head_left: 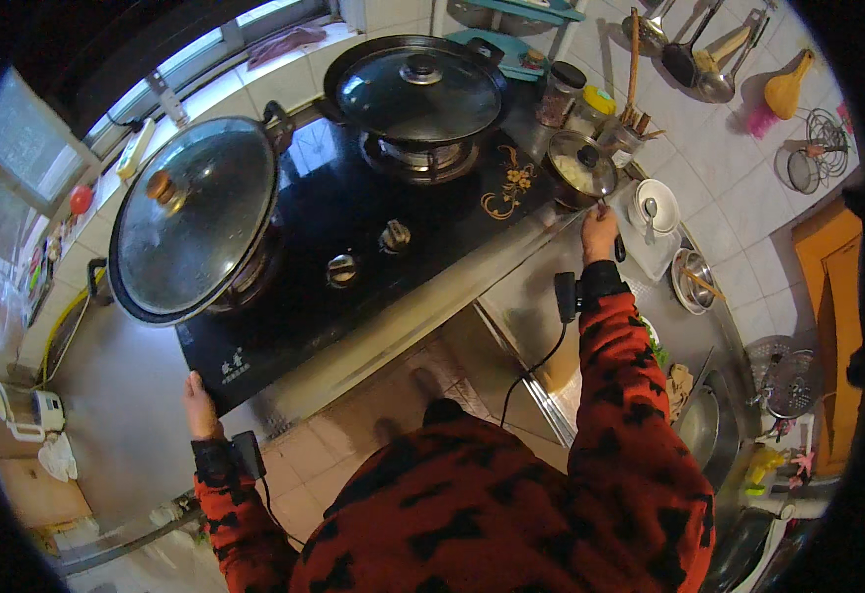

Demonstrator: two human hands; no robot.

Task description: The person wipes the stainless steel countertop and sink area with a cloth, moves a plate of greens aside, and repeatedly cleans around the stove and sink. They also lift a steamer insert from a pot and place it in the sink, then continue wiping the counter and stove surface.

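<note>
My left hand (201, 408) is closed at the front left corner of the black glass-topped gas stove (304, 346), its fingers against the edge. At the stove's right end, my right hand (599, 234) is closed around the dark handle of a small saucepan (573, 199). Pale food shows through the saucepan's glass lid (584, 165). A large wok with a glass lid (195, 212) covers the left burner. Another wok (414, 91), also under a glass lid with a black knob, stands over the rear burner. Two control knobs (395, 236) sit on the stove's front.
Beside the saucepan are spice jars (561, 94), a white bowl with a spoon (654, 207) and steel bowls (694, 281). Ladles and spatulas (684, 61) hang on the tiled wall. A sink basin (699, 420) lies right of my arm. A white appliance (29, 411) stands far left.
</note>
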